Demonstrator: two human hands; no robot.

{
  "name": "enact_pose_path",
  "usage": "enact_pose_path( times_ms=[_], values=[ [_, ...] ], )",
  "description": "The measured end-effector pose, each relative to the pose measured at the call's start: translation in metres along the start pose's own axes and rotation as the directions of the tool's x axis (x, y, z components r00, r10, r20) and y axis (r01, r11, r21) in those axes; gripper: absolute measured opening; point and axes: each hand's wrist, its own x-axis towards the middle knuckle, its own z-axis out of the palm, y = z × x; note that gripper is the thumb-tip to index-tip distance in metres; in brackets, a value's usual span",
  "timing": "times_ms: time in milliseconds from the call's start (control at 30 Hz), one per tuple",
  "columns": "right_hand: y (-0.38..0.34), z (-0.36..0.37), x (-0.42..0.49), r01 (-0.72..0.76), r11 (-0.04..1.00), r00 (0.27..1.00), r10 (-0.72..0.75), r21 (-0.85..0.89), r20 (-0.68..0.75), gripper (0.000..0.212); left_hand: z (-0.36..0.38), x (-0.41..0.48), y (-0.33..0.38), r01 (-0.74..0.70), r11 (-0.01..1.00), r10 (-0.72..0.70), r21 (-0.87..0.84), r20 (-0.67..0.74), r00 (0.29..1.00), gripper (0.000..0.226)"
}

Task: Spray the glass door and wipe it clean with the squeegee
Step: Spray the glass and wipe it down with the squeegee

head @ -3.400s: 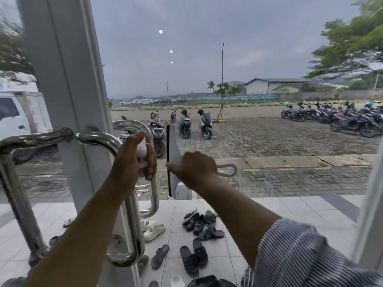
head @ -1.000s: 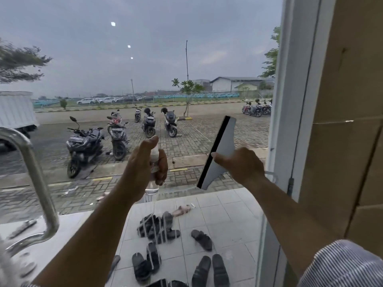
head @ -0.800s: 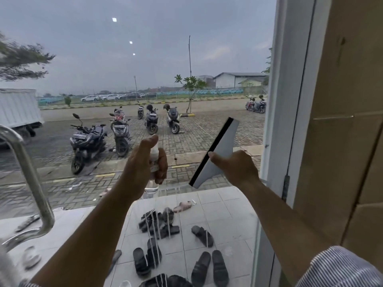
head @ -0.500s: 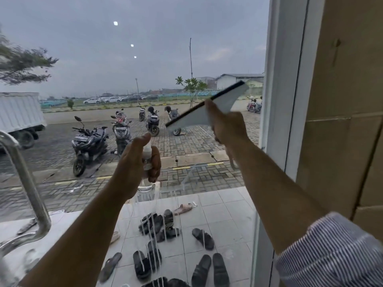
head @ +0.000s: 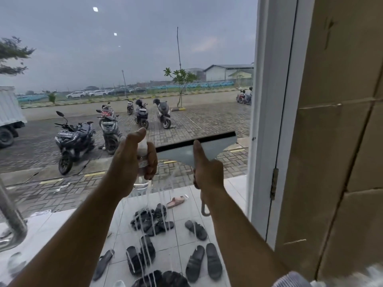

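Wipe step. Your right hand [head: 207,172] grips the squeegee [head: 209,146], blade level on the glass door [head: 145,59]. Your left hand [head: 127,165] holds the spray bottle [head: 141,184]. Next: draw down through the drips [head: 147,222].

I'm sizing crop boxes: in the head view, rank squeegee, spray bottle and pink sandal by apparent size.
1. squeegee
2. spray bottle, partly hidden by the left hand
3. pink sandal, smallest, but it lies farther away
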Motion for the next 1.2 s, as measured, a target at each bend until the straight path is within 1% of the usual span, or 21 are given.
enact_pose_path(
  times_ms=[100,233,367,467,533,600,633,700,833,967,1100,1200],
  values=[
    [0.033,0.0,-0.006,-0.044,0.998,0.999,0.045,0.042,-0.03,0.057,0.004,-0.002,-0.013,0.026,1.0,-0.026,-0.007,0.023,0.999,0.056],
    [0.062,0.0,-0.015,-0.117,0.993,0.991,0.118,0.036,-0.055,0.059,0.008,-0.011,-0.028,0.054,0.998,-0.054,-0.007,0.022,0.998,0.057],
    [0.064,-0.003,-0.021,-0.111,0.992,0.992,0.114,0.056,-0.052,0.055,0.008,-0.019,-0.031,0.063,0.998,-0.063,-0.008,0.02,0.998,0.057],
    [0.056,-0.004,-0.023,-0.024,0.999,0.996,0.027,0.046,-0.079,0.051,0.006,-0.027,-0.028,0.056,0.998,-0.056,-0.014,0.006,0.998,0.056],
    [0.035,-0.005,-0.02,0.077,0.997,0.993,-0.075,0.023,-0.091,0.049,0.003,-0.031,-0.024,0.036,0.999,-0.036,-0.023,0.003,0.999,0.056],
    [0.004,-0.007,-0.012,0.176,0.984,0.981,-0.178,-0.032,-0.072,0.048,0.001,-0.034,-0.021,0.017,1.0,-0.017,-0.023,0.004,1.0,0.056],
    [-0.012,-0.009,-0.007,0.207,0.976,0.976,-0.211,-0.071,-0.056,0.047,0.001,-0.035,-0.019,0.014,1.0,-0.014,-0.022,0.001,1.0,0.057],
    [-0.034,-0.012,0.002,0.225,0.966,0.973,-0.23,-0.126,-0.032,0.048,0.002,-0.037,-0.018,0.016,1.0,-0.016,-0.02,-0.022,1.0,0.058],
    [-0.022,-0.022,0.007,0.135,0.981,0.99,-0.138,-0.142,-0.013,0.053,0.013,-0.034,-0.022,0.018,0.999,-0.02,-0.05,-0.038,0.999,0.058],
    [0.015,-0.032,0.005,-0.008,1.0,0.999,0.007,-0.021,-0.045,0.057,0.027,-0.031,-0.031,0.044,0.997,-0.045,-0.067,-0.008,0.999,0.058],
    [0.058,-0.041,-0.005,-0.21,0.977,0.977,0.211,0.023,-0.041,0.068,0.04,-0.032,-0.038,0.082,0.993,-0.084,-0.082,-0.011,0.996,0.058],
    [0.072,-0.047,-0.013,-0.271,0.962,0.961,0.271,0.024,-0.043,0.07,0.049,-0.034,-0.04,0.09,0.993,-0.091,-0.072,-0.012,0.996,0.057]
  ],
)
